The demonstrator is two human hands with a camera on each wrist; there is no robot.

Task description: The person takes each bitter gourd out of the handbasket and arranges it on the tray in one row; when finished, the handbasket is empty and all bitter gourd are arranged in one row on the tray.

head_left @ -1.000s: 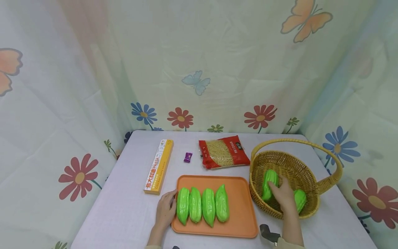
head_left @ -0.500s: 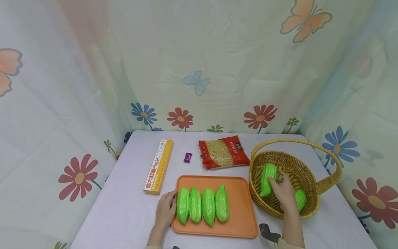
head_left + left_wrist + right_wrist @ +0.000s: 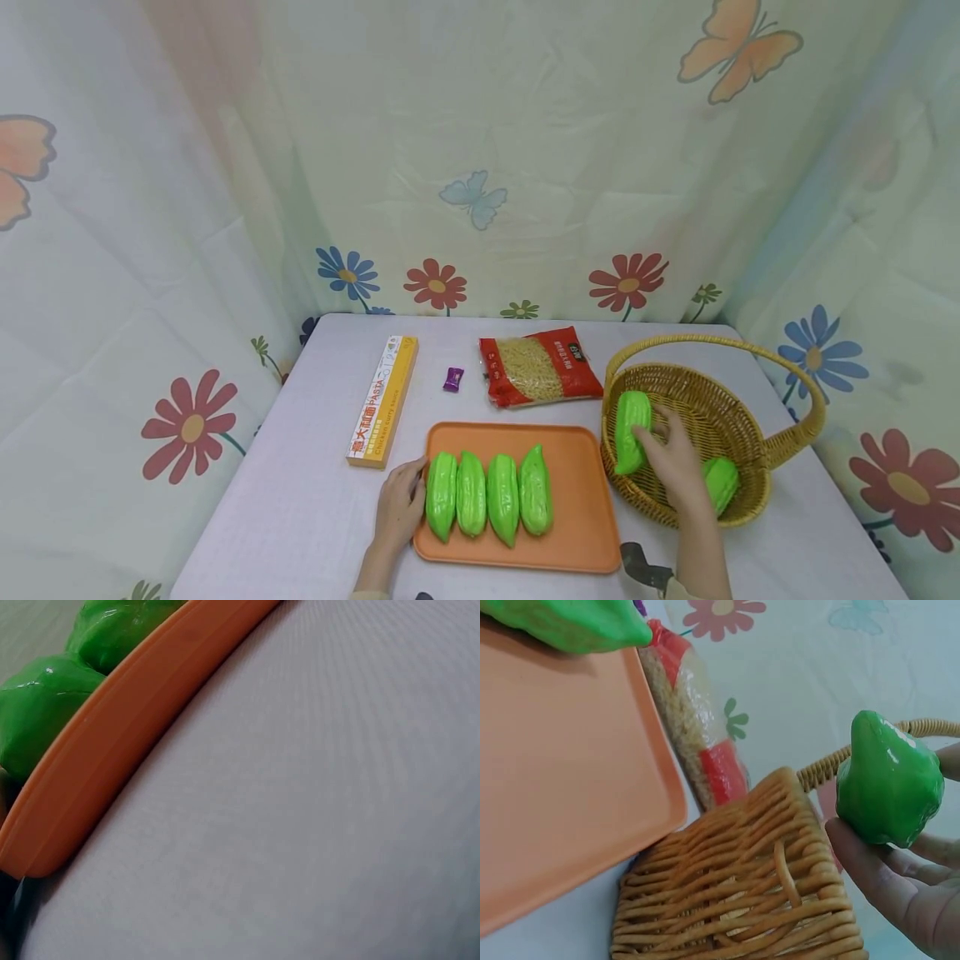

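My right hand point(image 3: 675, 458) holds a green bitter melon point(image 3: 633, 432) over the left part of the wicker basket point(image 3: 705, 385). In the right wrist view, thumb and fingers pinch that bitter melon point(image 3: 889, 784) above the basket's woven rim. Another bitter melon point(image 3: 722, 483) lies inside the basket, partly hidden by the right forearm. Several more bitter melons point(image 3: 502, 498) lie side by side on the orange tray point(image 3: 577, 500). My left hand point(image 3: 400, 504) grips the tray's left edge, beside the leftmost melon; the left wrist view shows the tray's outer wall point(image 3: 112, 750).
Behind the tray lie a red bag of pasta point(image 3: 536, 367), a small purple wrapped candy point(image 3: 453, 379) and a long yellow pasta box point(image 3: 382, 400). The basket's tall handle point(image 3: 697, 339) arches over it. Flowered cloth point(image 3: 480, 125) surrounds the white table point(image 3: 300, 500).
The right hand has lifted the bitter melon from within the basket and moved it left toward the rim on the tray side. The left hand and the tray have not moved.
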